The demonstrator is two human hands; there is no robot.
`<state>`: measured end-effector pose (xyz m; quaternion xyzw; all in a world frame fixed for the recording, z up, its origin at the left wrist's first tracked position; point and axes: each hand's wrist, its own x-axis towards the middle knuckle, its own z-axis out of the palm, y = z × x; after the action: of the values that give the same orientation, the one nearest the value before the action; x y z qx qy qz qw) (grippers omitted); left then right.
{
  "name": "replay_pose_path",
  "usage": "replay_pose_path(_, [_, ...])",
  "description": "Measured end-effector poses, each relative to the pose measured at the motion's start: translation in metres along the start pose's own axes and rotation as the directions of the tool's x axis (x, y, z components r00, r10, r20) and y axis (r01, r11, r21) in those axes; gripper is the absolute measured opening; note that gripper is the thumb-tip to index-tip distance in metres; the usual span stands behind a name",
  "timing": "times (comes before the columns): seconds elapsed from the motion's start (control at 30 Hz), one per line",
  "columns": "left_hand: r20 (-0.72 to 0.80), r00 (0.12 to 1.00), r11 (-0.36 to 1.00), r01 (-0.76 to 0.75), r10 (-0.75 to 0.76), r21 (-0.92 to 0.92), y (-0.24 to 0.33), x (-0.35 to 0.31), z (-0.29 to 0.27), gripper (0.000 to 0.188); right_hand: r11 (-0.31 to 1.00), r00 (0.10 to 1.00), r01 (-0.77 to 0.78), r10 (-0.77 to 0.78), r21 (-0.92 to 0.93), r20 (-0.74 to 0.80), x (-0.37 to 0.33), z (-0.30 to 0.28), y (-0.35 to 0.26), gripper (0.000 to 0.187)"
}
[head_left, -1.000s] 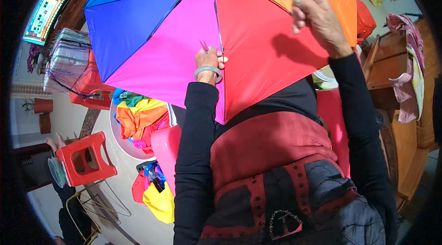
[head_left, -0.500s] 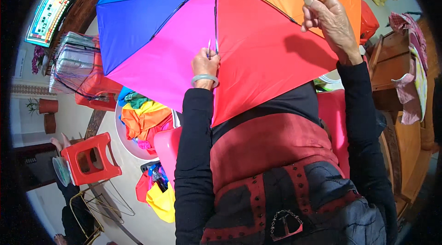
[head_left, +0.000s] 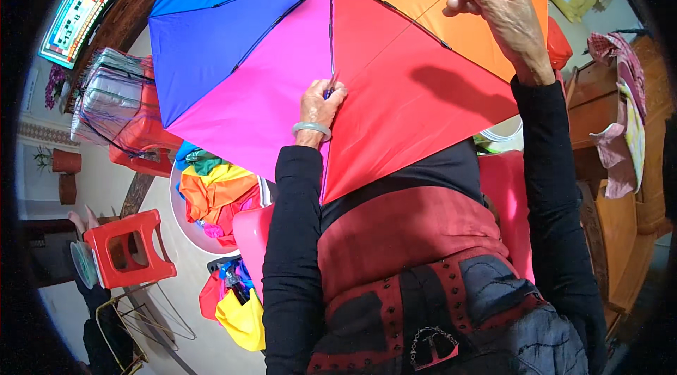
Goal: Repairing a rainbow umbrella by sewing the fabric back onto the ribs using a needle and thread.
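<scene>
A rainbow umbrella lies open over my lap, inner side up, with thin black ribs meeting at the top centre. My left hand, a pale bangle at its wrist, is closed on the umbrella at the seam between the pink and red panels, around the end of a rib. A small dark purple piece shows between its fingers; its kind I cannot make out. Raised over the orange panel, my right hand pinches a fine thread. The thread slants down across the red panel toward my left hand.
At left, a pale tub holds colourful cloth, with more folded cloth below. A red stool stands beyond it, near a wrapped bundle. Wooden furniture with hanging cloths is at right. Another person's dark clothing shows lower left.
My right hand has moved slightly up and left, and the thread now shows in a long straight line. The pointed metal tip above my left hand is out of sight.
</scene>
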<state>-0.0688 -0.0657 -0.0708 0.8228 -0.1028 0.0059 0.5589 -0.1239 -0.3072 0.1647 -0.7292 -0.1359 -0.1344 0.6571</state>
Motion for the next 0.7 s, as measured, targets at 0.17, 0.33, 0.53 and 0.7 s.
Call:
replay_pose_path(0.17, [0.044, 0.999, 1.0, 0.004, -0.005, 0.005, 0.003, 0.004, 0.007, 0.017, 0.959, 0.972, 0.168, -0.2, 0.227, 0.125, 0.027, -0.001, 0.026, 0.011])
replay_pose_path(0.33, [-0.013, 0.949, 0.937, -0.309, 0.315, 0.162, -0.012, 0.005, 0.005, 0.011, 0.933, 0.959, 0.211, -0.256, 0.291, 0.122, 0.028, 0.01, 0.025, 0.011])
replay_pose_path(0.53, [0.041, 0.933, 0.851, 0.344, -0.358, -0.396, 0.018, 0.002, -0.008, 0.013, 0.863, 0.962, 0.169, -0.039, -0.477, 0.271, 0.024, 0.024, 0.085, 0.01])
replay_pose_path(0.7, [-0.069, 0.898, 0.714, 0.296, -0.434, -0.635, 0.018, 0.002, -0.01, 0.014, 0.738, 0.795, 0.354, 0.086, -0.575, 0.6, -0.002, 0.085, 0.165, 0.013])
